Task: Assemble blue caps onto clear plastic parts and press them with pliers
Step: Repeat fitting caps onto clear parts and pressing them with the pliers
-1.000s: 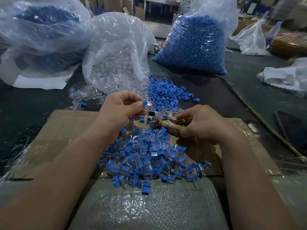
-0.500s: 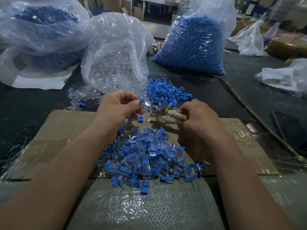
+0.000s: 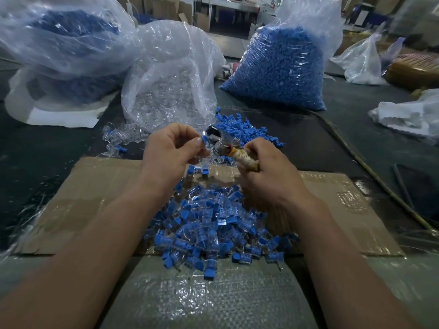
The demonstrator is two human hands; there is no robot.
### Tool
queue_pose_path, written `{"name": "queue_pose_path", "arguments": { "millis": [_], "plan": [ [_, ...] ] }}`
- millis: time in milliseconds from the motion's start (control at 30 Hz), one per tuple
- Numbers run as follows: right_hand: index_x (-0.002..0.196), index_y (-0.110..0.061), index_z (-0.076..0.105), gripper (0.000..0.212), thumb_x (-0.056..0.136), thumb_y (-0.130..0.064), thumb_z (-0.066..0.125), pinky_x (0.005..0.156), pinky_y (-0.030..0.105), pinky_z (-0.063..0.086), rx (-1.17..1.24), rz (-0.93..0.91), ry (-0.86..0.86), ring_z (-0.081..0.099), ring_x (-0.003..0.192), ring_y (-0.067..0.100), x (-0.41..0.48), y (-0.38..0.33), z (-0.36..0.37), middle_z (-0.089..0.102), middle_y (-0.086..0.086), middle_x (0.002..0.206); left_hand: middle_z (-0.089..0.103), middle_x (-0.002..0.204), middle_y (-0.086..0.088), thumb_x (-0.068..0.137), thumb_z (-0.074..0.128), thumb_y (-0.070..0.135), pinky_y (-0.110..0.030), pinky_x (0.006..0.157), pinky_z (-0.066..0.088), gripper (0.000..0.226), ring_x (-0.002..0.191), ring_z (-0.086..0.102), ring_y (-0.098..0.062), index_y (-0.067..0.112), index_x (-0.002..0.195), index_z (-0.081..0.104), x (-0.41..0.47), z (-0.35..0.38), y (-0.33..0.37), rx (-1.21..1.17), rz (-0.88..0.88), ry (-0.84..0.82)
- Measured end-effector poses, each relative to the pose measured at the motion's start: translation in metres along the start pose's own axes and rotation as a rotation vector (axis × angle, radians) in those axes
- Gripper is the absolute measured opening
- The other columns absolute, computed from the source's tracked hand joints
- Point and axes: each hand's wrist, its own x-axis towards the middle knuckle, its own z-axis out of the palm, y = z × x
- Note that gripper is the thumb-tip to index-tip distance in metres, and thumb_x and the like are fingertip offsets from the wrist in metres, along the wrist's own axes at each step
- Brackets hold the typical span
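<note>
My left hand pinches a clear plastic part with a blue cap between thumb and fingers, lifted above the cardboard. My right hand grips the pliers by their cloth-wrapped handles, the metal jaws pointing left toward the capped part and close to it. A heap of assembled blue-capped clear parts lies on the cardboard sheet below both hands. Loose blue caps are piled just behind the hands, and loose clear parts lie to the left.
An open bag of clear parts stands behind my hands. A full bag of blue caps stands at the back right, another bag at the back left. Woven plastic sheeting covers the near edge. A thin cane lies at the right.
Both hands have risen slightly and come closer together. The right hand has tilted the pliers so the jaws point at the capped part held in the left hand.
</note>
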Motion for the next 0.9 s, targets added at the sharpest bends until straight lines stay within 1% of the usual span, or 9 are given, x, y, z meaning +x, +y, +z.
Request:
{"name": "queue_pose_path", "arguments": {
  "millis": [200, 333, 433, 567, 700, 800, 900],
  "plan": [
    [0.094, -0.025, 0.045, 0.016, 0.087, -0.032, 0.056, 0.061, 0.030, 0.035, 0.038, -0.006, -0.031, 0.047, 0.079, 0.013, -0.0011, -0.0017, -0.0009, 0.051, -0.005, 0.090, 0.064, 0.065, 0.005, 0.085, 0.056, -0.003, -0.018, 0.061, 0.054, 0.022, 0.060, 0.065, -0.004, 0.016, 0.075, 0.057, 0.0006, 0.0001, -0.0026, 0.017, 0.026, -0.001],
    [0.093, -0.024, 0.045, 0.013, 0.087, -0.031, 0.055, 0.065, 0.034, 0.039, 0.024, -0.002, -0.054, 0.047, 0.079, 0.015, -0.0014, -0.0019, 0.0003, 0.050, -0.005, 0.089, 0.063, 0.065, 0.003, 0.085, 0.055, -0.004, -0.013, 0.056, 0.050, 0.024, 0.058, 0.064, -0.002, 0.017, 0.074, 0.056, 0.0002, 0.0013, -0.0047, 0.035, 0.048, -0.002],
    [0.091, -0.025, 0.043, 0.012, 0.088, -0.030, 0.054, 0.065, 0.033, 0.036, 0.009, 0.000, -0.073, 0.046, 0.079, 0.015, -0.0012, -0.0033, 0.0014, 0.051, -0.003, 0.089, 0.062, 0.067, 0.002, 0.086, 0.055, -0.005, -0.011, 0.055, 0.048, 0.026, 0.058, 0.063, 0.000, 0.018, 0.073, 0.055, 0.0005, 0.0014, -0.0052, 0.063, 0.072, 0.005],
    [0.089, -0.024, 0.044, 0.009, 0.089, -0.027, 0.054, 0.067, 0.035, 0.042, -0.015, -0.012, -0.082, 0.049, 0.079, 0.018, -0.0015, -0.0063, 0.0007, 0.053, -0.001, 0.088, 0.062, 0.069, 0.001, 0.086, 0.055, -0.005, -0.011, 0.056, 0.049, 0.027, 0.058, 0.062, 0.002, 0.019, 0.073, 0.054, 0.0002, 0.0013, -0.0051, 0.084, 0.092, 0.010],
    [0.087, -0.021, 0.046, 0.009, 0.088, -0.024, 0.055, 0.066, 0.035, 0.043, -0.023, -0.013, -0.069, 0.050, 0.078, 0.019, -0.0004, -0.0083, 0.0011, 0.054, -0.001, 0.085, 0.062, 0.070, 0.001, 0.086, 0.055, -0.004, -0.011, 0.058, 0.050, 0.026, 0.058, 0.062, 0.002, 0.019, 0.074, 0.055, -0.0003, 0.0010, -0.0044, 0.112, 0.105, 0.018],
    [0.086, -0.022, 0.046, 0.012, 0.085, -0.020, 0.058, 0.063, 0.033, 0.041, -0.025, 0.005, -0.080, 0.049, 0.075, 0.019, 0.0004, -0.0084, 0.0025, 0.051, -0.003, 0.081, 0.061, 0.069, 0.001, 0.086, 0.055, -0.005, -0.012, 0.060, 0.051, 0.026, 0.057, 0.060, 0.003, 0.018, 0.073, 0.054, -0.0012, 0.0015, -0.0035, 0.140, 0.113, 0.031],
    [0.086, -0.023, 0.046, 0.014, 0.083, -0.019, 0.059, 0.063, 0.031, 0.040, -0.024, 0.018, -0.095, 0.049, 0.076, 0.018, 0.0010, -0.0087, 0.0031, 0.051, -0.003, 0.081, 0.060, 0.070, -0.001, 0.086, 0.055, -0.005, -0.011, 0.060, 0.050, 0.026, 0.057, 0.060, 0.004, 0.018, 0.073, 0.054, -0.0019, 0.0013, -0.0023, 0.159, 0.115, 0.026]
  ]
}}
